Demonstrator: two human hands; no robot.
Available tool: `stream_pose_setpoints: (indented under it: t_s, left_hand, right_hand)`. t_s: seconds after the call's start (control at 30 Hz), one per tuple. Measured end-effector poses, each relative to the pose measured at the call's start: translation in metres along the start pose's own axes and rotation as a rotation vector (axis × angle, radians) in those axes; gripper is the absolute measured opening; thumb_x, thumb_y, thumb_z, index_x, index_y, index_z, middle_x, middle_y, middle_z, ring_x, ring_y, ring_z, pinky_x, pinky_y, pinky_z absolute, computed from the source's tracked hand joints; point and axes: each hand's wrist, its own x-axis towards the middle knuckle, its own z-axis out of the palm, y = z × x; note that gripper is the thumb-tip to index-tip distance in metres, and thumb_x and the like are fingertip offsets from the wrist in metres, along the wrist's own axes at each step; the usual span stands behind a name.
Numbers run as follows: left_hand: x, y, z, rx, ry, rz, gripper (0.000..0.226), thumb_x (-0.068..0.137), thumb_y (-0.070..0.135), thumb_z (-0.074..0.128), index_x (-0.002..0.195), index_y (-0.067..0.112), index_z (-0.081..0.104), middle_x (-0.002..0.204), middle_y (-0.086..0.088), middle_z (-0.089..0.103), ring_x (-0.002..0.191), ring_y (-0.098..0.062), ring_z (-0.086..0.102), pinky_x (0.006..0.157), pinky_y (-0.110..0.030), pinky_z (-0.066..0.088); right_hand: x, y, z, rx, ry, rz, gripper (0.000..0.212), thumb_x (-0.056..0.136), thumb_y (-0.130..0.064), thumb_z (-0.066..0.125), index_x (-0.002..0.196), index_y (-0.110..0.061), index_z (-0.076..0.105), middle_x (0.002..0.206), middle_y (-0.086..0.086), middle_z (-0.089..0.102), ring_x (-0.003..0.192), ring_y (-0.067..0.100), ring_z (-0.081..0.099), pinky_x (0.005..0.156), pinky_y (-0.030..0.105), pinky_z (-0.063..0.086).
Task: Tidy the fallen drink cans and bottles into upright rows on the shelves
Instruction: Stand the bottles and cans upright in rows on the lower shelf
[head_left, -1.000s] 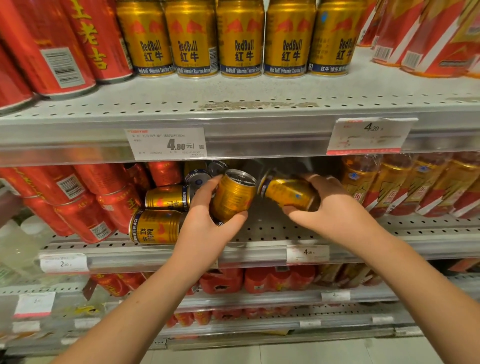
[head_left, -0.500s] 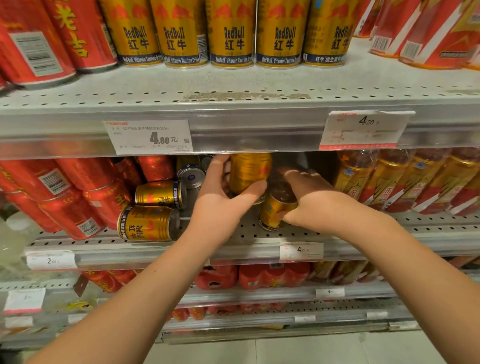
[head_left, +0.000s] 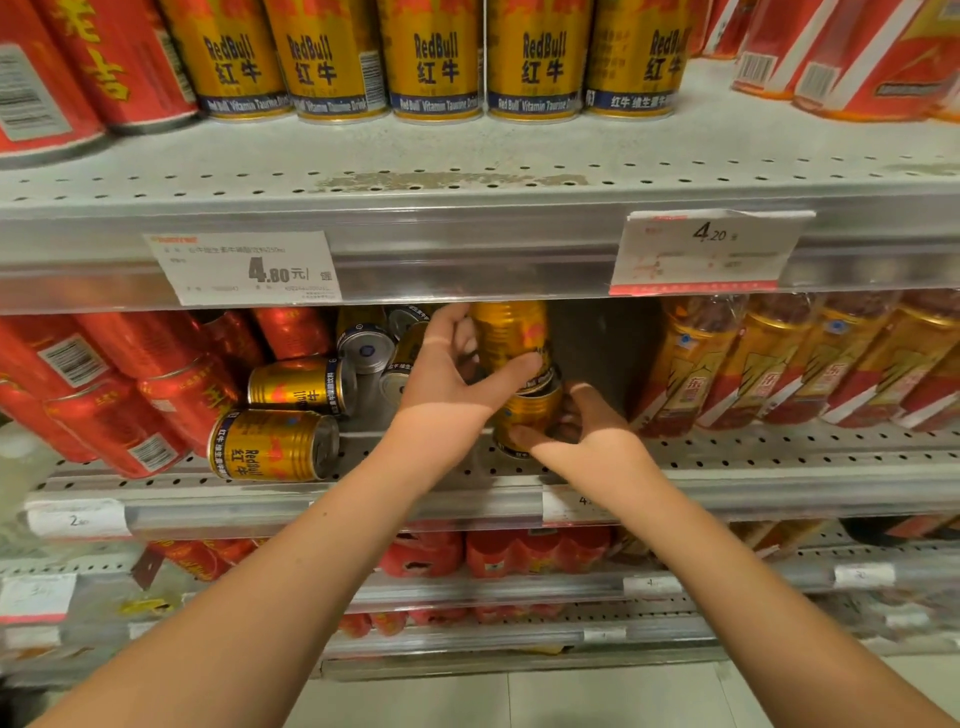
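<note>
Head view, near to far. Both forearms reach in from 6 o'clock to the middle shelf (head_left: 779, 457). The right hand (head_left: 597, 441) has its thumb across the front of the lower gold can (head_left: 524, 415) and its fingers curled round the can's far side; they are in shadow, so it is probably a full grip. The can stands upright on the shelf. At 11 o'clock from it, the left hand (head_left: 447, 395) wraps the upper gold can (head_left: 511, 338), upright, directly above the lower one. I cannot tell whether the two cans touch. At 9 o'clock from the left hand, two fallen gold cans (head_left: 270, 444) lie on their sides, with more toppled behind. Red cans (head_left: 156, 395) are at far 9 o'clock, bottles (head_left: 779, 364) at 3 o'clock. At 12 o'clock, a row of gold cans (head_left: 436, 57) stands upright on the top shelf (head_left: 467, 156).
</note>
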Motion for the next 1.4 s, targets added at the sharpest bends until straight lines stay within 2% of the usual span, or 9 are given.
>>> stream_pose_setpoints:
  t_s: [0.27,0.53,0.77,0.9,0.97,1.03,1.17,1.27,1.4]
  left_hand:
    - [0.007,-0.006,0.008,0.150,-0.058,0.031,0.064,0.082,0.027,0.084,0.138,0.028,0.052,0.121,0.016,0.068,0.114,0.001,0.062,0.105,-0.034,0.051]
    - [-0.006,-0.017,-0.004,0.206,-0.008,-0.031,0.071,0.087,0.018,0.079,0.146,0.026,0.042,0.129,0.007,0.059,0.123,-0.004,0.057,0.112,-0.032,0.045]
    - [-0.050,-0.015,-0.092,0.678,0.111,0.091,0.051,0.091,0.044,0.069,0.137,0.039,0.051,0.129,0.022,0.061,0.121,0.007,0.056,0.102,-0.023,0.045]
    - [-0.066,-0.015,-0.150,0.925,0.123,0.132,0.044,0.093,0.043,0.063,0.134,0.030,0.058,0.123,0.015,0.063,0.115,-0.007,0.060,0.093,-0.027,0.046]
    - [-0.072,-0.018,-0.172,0.995,0.092,0.150,0.045,0.093,0.044,0.061,0.135,0.027,0.058,0.125,0.013,0.062,0.111,-0.002,0.055,0.091,-0.017,0.040]
    - [-0.075,-0.021,-0.188,1.012,0.049,0.169,0.047,0.093,0.047,0.060,0.135,0.025,0.059,0.123,0.012,0.062,0.102,0.008,0.048,0.088,-0.005,0.034]
    - [-0.073,-0.024,-0.210,1.091,-0.070,0.190,0.056,0.093,0.058,0.053,0.139,0.025,0.056,0.115,0.010,0.066,0.091,-0.004,0.053,0.078,-0.024,0.043]
    - [-0.071,-0.024,-0.220,1.180,-0.190,0.225,0.063,0.094,0.058,0.053,0.148,0.026,0.046,0.114,0.001,0.066,0.104,-0.021,0.062,0.086,-0.036,0.051]
    - [-0.071,-0.022,-0.222,1.285,-0.261,0.305,0.060,0.095,0.047,0.060,0.148,0.020,0.047,0.124,-0.009,0.063,0.110,-0.031,0.059,0.087,-0.040,0.050]
  right_hand:
    - [0.007,0.004,-0.001,-0.007,0.030,-0.024,0.060,0.075,-0.055,0.078,0.123,-0.030,0.053,0.119,-0.003,0.065,0.108,0.015,0.064,0.095,0.041,0.055]
    - [0.023,-0.001,-0.005,-0.209,0.074,-0.003,0.077,0.077,-0.070,0.067,0.141,-0.034,0.045,0.128,0.000,0.063,0.116,0.021,0.062,0.095,0.044,0.054]
    - [0.013,-0.012,-0.016,-0.356,0.136,0.006,0.081,0.083,-0.062,0.068,0.148,-0.025,0.039,0.137,0.007,0.056,0.124,0.029,0.056,0.099,0.045,0.051]
    - [-0.048,-0.019,0.007,-0.380,0.331,-0.154,0.056,0.083,-0.064,0.061,0.125,-0.030,0.052,0.108,-0.002,0.059,0.100,0.022,0.060,0.076,0.040,0.058]
    - [-0.065,-0.026,0.028,-0.407,0.277,-0.206,0.040,0.084,-0.067,0.054,0.102,-0.031,0.053,0.087,-0.011,0.050,0.084,0.012,0.054,0.065,0.029,0.049]
    - [-0.066,-0.037,0.051,-0.396,0.231,-0.241,0.036,0.087,-0.063,0.053,0.104,-0.032,0.054,0.084,-0.014,0.044,0.082,0.008,0.049,0.065,0.025,0.041]
    - [-0.046,-0.062,0.097,-0.343,0.236,-0.216,0.047,0.090,-0.056,0.057,0.129,-0.031,0.051,0.106,-0.002,0.057,0.097,0.019,0.060,0.078,0.036,0.054]
    - [-0.028,-0.078,0.132,-0.316,0.318,-0.157,0.066,0.090,-0.053,0.062,0.146,-0.032,0.035,0.140,0.007,0.045,0.120,0.029,0.055,0.093,0.038,0.051]
    - [-0.002,-0.093,0.152,-0.251,0.423,0.022,0.072,0.092,-0.050,0.062,0.152,-0.024,0.032,0.139,0.016,0.044,0.122,0.038,0.053,0.097,0.041,0.046]
